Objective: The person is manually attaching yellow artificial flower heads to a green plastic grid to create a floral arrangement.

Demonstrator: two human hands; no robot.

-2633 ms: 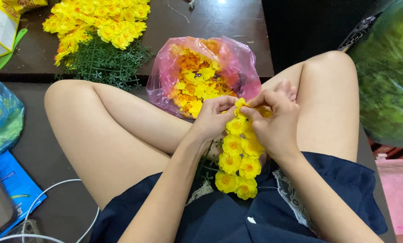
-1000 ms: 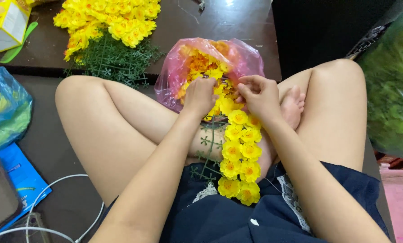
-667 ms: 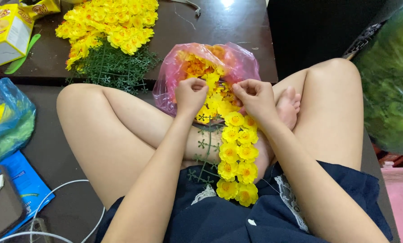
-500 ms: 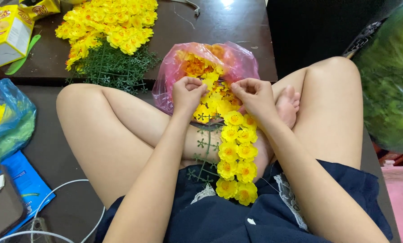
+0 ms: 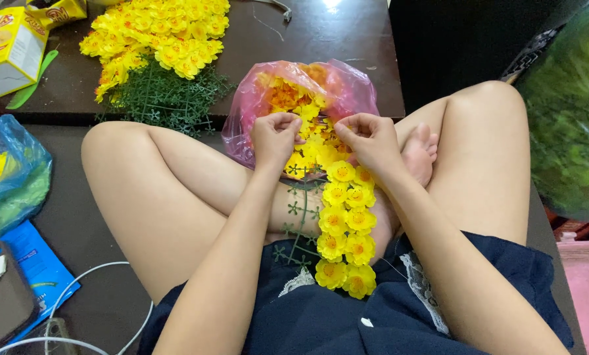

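Curling its fingers into a narrow pinch, the left hand sits at twelve o'clock above the pink bag. At its three o'clock, the right hand pinches likewise, wrist bent. The yellow flower strip trails toward six o'clock across the lap.

The flower strip on your lap shows bright yellow blossoms with orange centres, paired in two columns on a dark green plastic lattice. The bag ahead of you is translucent pink and holds yellow and deeper orange blossoms. The heap of flowers on the dark brown tabletop is the same yellow, over green stems. Your shorts are navy with white lace trim. At your left lie a translucent blue bag, a yellow carton, a blue packet and a white cable.
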